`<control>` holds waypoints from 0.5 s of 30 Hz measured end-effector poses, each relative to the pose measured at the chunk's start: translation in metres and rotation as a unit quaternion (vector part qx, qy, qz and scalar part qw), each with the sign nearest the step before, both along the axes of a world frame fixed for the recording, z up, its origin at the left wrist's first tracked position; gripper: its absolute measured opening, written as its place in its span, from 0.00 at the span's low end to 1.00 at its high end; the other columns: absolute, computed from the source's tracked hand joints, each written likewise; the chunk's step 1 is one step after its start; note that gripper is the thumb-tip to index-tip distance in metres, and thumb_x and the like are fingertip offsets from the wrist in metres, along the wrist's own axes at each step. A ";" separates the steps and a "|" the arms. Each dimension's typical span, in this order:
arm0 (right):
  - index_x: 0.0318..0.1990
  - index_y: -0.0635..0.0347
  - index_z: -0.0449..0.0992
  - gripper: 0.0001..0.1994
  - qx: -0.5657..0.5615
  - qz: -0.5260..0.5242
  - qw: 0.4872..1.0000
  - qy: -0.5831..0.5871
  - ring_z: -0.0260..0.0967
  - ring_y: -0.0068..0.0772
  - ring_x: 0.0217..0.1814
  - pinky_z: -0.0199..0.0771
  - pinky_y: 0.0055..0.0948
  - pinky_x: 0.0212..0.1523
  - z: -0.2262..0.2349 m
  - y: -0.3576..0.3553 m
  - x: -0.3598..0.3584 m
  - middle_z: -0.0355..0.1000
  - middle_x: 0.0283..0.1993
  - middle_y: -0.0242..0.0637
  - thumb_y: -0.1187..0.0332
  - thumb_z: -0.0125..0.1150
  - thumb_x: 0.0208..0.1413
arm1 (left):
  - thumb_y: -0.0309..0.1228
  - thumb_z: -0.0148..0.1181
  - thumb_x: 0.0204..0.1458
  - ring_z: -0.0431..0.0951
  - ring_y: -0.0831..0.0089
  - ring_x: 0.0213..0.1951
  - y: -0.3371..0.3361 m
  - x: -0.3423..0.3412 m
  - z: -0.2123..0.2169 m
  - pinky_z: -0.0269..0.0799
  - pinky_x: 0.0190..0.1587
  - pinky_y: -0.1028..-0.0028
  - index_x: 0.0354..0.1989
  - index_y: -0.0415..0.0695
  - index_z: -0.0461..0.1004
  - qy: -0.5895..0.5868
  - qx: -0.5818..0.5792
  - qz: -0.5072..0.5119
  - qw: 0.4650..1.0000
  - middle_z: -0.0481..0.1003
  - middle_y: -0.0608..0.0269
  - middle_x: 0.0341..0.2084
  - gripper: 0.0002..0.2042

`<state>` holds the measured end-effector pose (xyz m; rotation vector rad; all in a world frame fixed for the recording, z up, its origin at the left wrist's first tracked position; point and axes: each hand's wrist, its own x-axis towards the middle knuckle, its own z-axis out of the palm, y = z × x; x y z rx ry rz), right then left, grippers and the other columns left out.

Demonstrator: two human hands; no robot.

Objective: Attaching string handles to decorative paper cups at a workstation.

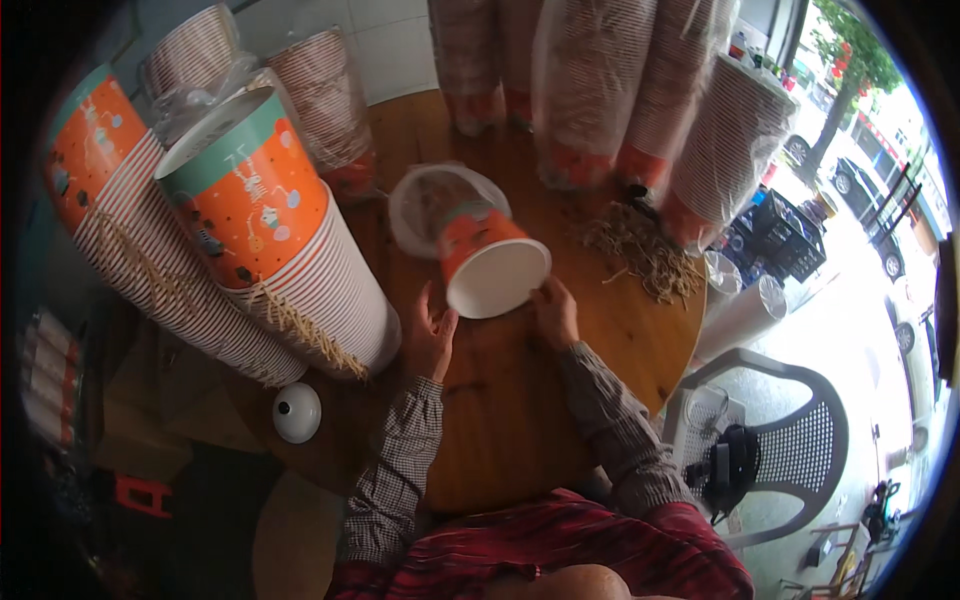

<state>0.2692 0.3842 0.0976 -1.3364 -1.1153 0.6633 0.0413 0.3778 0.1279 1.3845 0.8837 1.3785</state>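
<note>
An orange paper tub point(478, 235) lies tilted in the middle of the round wooden table, its round white end facing me. Fingers of my right hand point(556, 312) pinch its edge on the right. My left hand point(432, 340) is beside the tub's lower left edge, open, with thumb and fingers apart; whether the thumb touches the tub I cannot tell. Behind the tub, a clear plastic bag or film point(415, 212) with a rounded outline lies against its far end. To the left of my left hand leans a tall stack of orange and green paper tubs point(330, 270), with raffia-like strands hanging on it.
A second tall tub stack point(150, 240) leans farther left. Plastic-wrapped stacks point(590, 90) stand along the back, another point(730, 150) at right. Tangled straw-coloured strands point(650, 250) lie on the table's right. A white lid-like object point(297, 412) sits lower left. A grey plastic chair point(800, 440) stands at right.
</note>
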 end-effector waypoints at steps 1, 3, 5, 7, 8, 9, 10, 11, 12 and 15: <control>0.37 0.62 0.74 0.06 0.003 -0.014 0.995 -0.103 0.72 0.44 0.41 0.71 0.35 0.40 0.000 0.006 -0.004 0.73 0.36 0.44 0.71 0.55 0.53 | 0.30 0.55 0.57 0.68 0.67 0.54 -0.002 0.004 0.012 0.65 0.55 0.70 0.64 0.39 0.50 -0.034 0.034 -0.048 0.998 0.65 0.54 0.54 0.29; 0.39 0.63 0.74 0.08 0.025 0.007 0.991 -0.128 0.73 0.40 0.38 0.72 0.33 0.38 0.006 0.002 -0.015 0.73 0.37 0.44 0.72 0.55 0.53 | 0.30 0.56 0.56 0.71 0.67 0.51 0.007 -0.010 -0.014 0.68 0.52 0.72 0.64 0.39 0.51 0.032 0.037 0.020 0.999 0.65 0.54 0.53 0.29; 0.41 0.63 0.75 0.10 0.084 0.011 0.977 -0.198 0.73 0.42 0.39 0.73 0.34 0.39 0.027 -0.008 -0.028 0.73 0.39 0.48 0.72 0.56 0.52 | 0.29 0.57 0.55 0.73 0.68 0.47 0.017 -0.031 -0.037 0.71 0.47 0.73 0.59 0.37 0.57 0.056 0.017 0.108 0.992 0.68 0.53 0.49 0.25; 0.41 0.62 0.75 0.10 0.101 -0.055 0.957 -0.266 0.72 0.46 0.43 0.72 0.35 0.42 0.004 -0.002 0.019 0.73 0.40 0.48 0.73 0.55 0.52 | 0.29 0.57 0.54 0.73 0.67 0.43 0.030 -0.024 -0.047 0.71 0.44 0.73 0.54 0.34 0.61 0.045 -0.034 0.122 0.991 0.69 0.53 0.46 0.21; 0.42 0.62 0.75 0.10 0.103 -0.065 0.967 -0.225 0.72 0.48 0.44 0.72 0.36 0.43 0.004 -0.005 0.039 0.73 0.39 0.47 0.74 0.53 0.51 | 0.29 0.57 0.54 0.73 0.67 0.43 0.029 -0.023 -0.045 0.71 0.44 0.73 0.54 0.34 0.61 0.045 -0.035 0.121 0.991 0.69 0.53 0.46 0.21; 0.42 0.61 0.75 0.11 0.046 -0.136 0.944 -0.298 0.71 0.47 0.43 0.71 0.35 0.43 0.015 -0.012 0.048 0.72 0.39 0.45 0.73 0.54 0.51 | 0.29 0.57 0.54 0.73 0.67 0.42 0.025 -0.027 -0.042 0.71 0.44 0.74 0.54 0.34 0.60 0.035 -0.067 0.124 0.989 0.69 0.52 0.46 0.21; 0.43 0.55 0.75 0.12 0.008 -0.171 0.927 -0.333 0.69 0.48 0.47 0.71 0.37 0.43 0.017 -0.016 0.075 0.69 0.46 0.42 0.70 0.53 0.51 | 0.28 0.57 0.54 0.72 0.66 0.42 0.023 -0.022 -0.037 0.71 0.44 0.74 0.54 0.34 0.60 0.021 -0.095 0.118 0.988 0.69 0.52 0.46 0.21; 0.44 0.53 0.76 0.12 0.010 -0.202 0.920 -0.335 0.69 0.47 0.48 0.71 0.37 0.43 0.013 -0.020 0.096 0.69 0.47 0.40 0.69 0.52 0.52 | 0.28 0.57 0.54 0.72 0.66 0.42 0.024 -0.022 -0.037 0.71 0.44 0.74 0.54 0.34 0.60 0.020 -0.093 0.116 0.989 0.69 0.52 0.46 0.21; 0.45 0.51 0.76 0.13 0.013 -0.232 0.912 -0.337 0.69 0.46 0.48 0.71 0.37 0.44 0.009 -0.022 0.113 0.69 0.47 0.38 0.69 0.51 0.54 | 0.27 0.56 0.54 0.72 0.68 0.42 0.026 -0.023 -0.042 0.71 0.44 0.74 0.54 0.34 0.60 0.043 -0.066 0.128 0.989 0.69 0.53 0.45 0.21; 0.45 0.48 0.77 0.13 0.004 -0.209 0.901 -0.381 0.69 0.44 0.49 0.71 0.38 0.45 0.005 -0.024 0.139 0.69 0.48 0.37 0.68 0.50 0.54 | 0.25 0.55 0.54 0.72 0.71 0.42 0.023 -0.022 -0.043 0.70 0.45 0.74 0.55 0.35 0.60 0.034 -0.039 0.135 0.989 0.69 0.55 0.44 0.20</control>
